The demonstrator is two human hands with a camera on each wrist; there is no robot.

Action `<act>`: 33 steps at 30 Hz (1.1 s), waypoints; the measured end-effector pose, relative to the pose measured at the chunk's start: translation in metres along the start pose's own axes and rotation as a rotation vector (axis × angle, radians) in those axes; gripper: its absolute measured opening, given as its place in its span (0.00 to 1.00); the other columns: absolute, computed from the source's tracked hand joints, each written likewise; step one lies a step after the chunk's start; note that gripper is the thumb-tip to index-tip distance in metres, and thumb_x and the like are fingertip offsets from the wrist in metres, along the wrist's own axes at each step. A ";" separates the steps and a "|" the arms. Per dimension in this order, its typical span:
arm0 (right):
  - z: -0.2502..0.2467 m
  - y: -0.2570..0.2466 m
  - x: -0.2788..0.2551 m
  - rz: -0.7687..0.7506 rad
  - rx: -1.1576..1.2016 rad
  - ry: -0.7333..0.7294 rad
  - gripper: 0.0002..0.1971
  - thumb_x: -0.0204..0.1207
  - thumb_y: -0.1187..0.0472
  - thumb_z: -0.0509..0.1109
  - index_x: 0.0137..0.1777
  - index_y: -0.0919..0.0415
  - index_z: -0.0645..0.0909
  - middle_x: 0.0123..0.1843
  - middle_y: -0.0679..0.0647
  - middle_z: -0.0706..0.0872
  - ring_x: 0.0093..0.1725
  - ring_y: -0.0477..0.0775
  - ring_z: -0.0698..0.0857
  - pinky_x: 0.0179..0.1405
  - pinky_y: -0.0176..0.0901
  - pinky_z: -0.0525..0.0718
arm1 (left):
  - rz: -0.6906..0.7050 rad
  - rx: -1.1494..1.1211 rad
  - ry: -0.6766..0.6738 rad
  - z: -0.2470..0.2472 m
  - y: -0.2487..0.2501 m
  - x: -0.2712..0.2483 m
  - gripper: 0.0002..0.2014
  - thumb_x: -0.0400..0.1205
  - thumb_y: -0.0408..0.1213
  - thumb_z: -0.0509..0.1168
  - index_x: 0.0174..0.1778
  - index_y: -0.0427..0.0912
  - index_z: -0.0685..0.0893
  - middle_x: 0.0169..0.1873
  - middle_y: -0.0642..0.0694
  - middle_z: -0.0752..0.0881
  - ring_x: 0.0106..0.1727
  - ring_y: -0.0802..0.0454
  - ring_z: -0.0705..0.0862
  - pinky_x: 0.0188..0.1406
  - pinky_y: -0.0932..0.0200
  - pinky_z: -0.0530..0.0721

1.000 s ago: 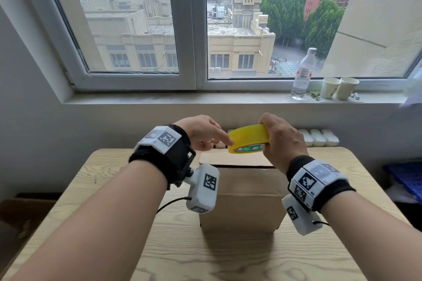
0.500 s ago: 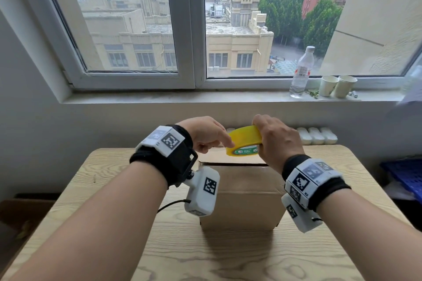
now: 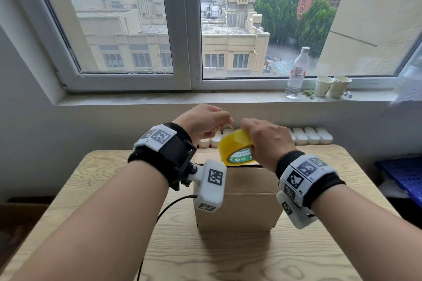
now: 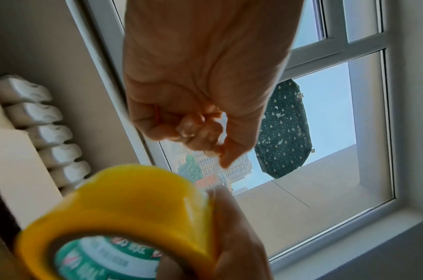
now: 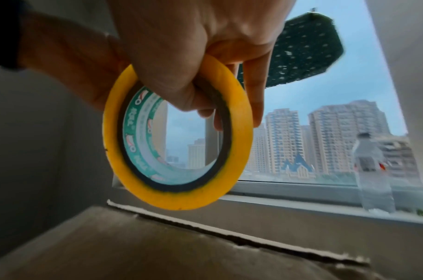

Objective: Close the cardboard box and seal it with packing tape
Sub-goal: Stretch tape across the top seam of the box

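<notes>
A closed brown cardboard box (image 3: 237,201) stands mid-table, its top flap seam visible in the right wrist view (image 5: 229,236). My right hand (image 3: 267,141) grips a yellow roll of packing tape (image 3: 235,148) just above the box's far top edge, thumb through the core and fingers over the rim (image 5: 239,117). My left hand (image 3: 203,122) hovers just left of and above the roll. Its curled fingers (image 4: 200,128) pinch the clear free end of the tape, which runs a short way to the roll (image 4: 124,204).
The box sits on a light wooden table (image 3: 228,258) below a window sill. On the sill at right stand a plastic bottle (image 3: 296,73) and two paper cups (image 3: 332,86). A white radiator (image 3: 310,136) lies behind the table, and a blue crate (image 3: 404,173) sits at right.
The roll has tilted, its green core now facing me. My left hand has lifted off the roll, drawing the pinched tape end up and to the left.
</notes>
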State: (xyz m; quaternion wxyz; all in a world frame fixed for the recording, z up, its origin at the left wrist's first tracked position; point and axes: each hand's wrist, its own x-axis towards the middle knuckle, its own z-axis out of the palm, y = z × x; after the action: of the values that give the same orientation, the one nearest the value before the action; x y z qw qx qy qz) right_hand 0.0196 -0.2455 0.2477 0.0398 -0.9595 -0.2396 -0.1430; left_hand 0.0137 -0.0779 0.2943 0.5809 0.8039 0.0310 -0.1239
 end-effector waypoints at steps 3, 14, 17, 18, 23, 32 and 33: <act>0.000 -0.003 0.001 -0.021 0.015 -0.017 0.12 0.73 0.66 0.63 0.54 0.52 0.69 0.51 0.48 0.82 0.51 0.57 0.82 0.36 0.44 0.70 | 0.061 -0.073 -0.004 0.002 0.004 0.001 0.14 0.80 0.30 0.66 0.28 0.42 0.77 0.19 0.52 0.71 0.24 0.57 0.68 0.37 0.62 0.75; 0.001 0.001 0.005 0.188 0.376 -0.017 0.17 0.70 0.61 0.70 0.57 0.52 0.72 0.41 0.51 0.78 0.41 0.57 0.78 0.41 0.43 0.72 | 0.141 -0.376 -0.019 -0.015 0.008 0.007 0.10 0.81 0.35 0.67 0.34 0.45 0.76 0.41 0.49 0.77 0.51 0.50 0.75 0.59 0.41 0.85; 0.000 0.006 0.007 0.241 0.468 0.025 0.16 0.67 0.58 0.74 0.52 0.51 0.72 0.41 0.52 0.80 0.42 0.58 0.80 0.41 0.42 0.73 | 0.137 -0.354 0.063 -0.021 0.010 0.007 0.11 0.81 0.39 0.67 0.33 0.48 0.75 0.43 0.53 0.79 0.58 0.50 0.73 0.62 0.37 0.75; -0.001 0.007 0.007 0.241 0.464 0.031 0.16 0.67 0.56 0.74 0.50 0.51 0.72 0.41 0.52 0.80 0.42 0.57 0.79 0.41 0.42 0.72 | 0.136 -0.330 0.076 -0.024 0.011 0.006 0.11 0.80 0.41 0.68 0.33 0.48 0.76 0.44 0.53 0.80 0.60 0.50 0.74 0.62 0.37 0.72; -0.006 0.003 0.008 0.203 0.375 0.098 0.19 0.66 0.49 0.75 0.46 0.54 0.68 0.43 0.49 0.76 0.41 0.57 0.76 0.39 0.44 0.70 | 0.113 -0.141 0.130 -0.024 0.014 0.006 0.17 0.74 0.40 0.75 0.41 0.40 0.71 0.46 0.42 0.83 0.46 0.46 0.88 0.50 0.48 0.90; -0.009 -0.002 0.004 0.185 0.240 0.094 0.21 0.69 0.46 0.74 0.47 0.53 0.65 0.45 0.49 0.76 0.40 0.54 0.71 0.38 0.42 0.66 | -0.014 0.062 0.103 -0.013 0.014 -0.003 0.10 0.73 0.24 0.74 0.39 0.31 0.77 0.40 0.32 0.90 0.38 0.43 0.91 0.42 0.53 0.91; -0.009 -0.003 0.004 0.177 0.227 0.092 0.20 0.70 0.46 0.73 0.47 0.53 0.65 0.46 0.49 0.77 0.40 0.54 0.72 0.38 0.42 0.67 | -0.031 0.033 0.112 -0.012 0.014 -0.003 0.09 0.74 0.22 0.73 0.40 0.31 0.77 0.41 0.31 0.90 0.38 0.43 0.91 0.40 0.54 0.91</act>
State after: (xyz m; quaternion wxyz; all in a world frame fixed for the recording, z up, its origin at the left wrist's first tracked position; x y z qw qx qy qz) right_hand 0.0187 -0.2423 0.2577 0.1712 -0.9586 -0.1668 -0.1547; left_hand 0.0158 -0.0710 0.3110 0.5630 0.8184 0.0741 -0.0882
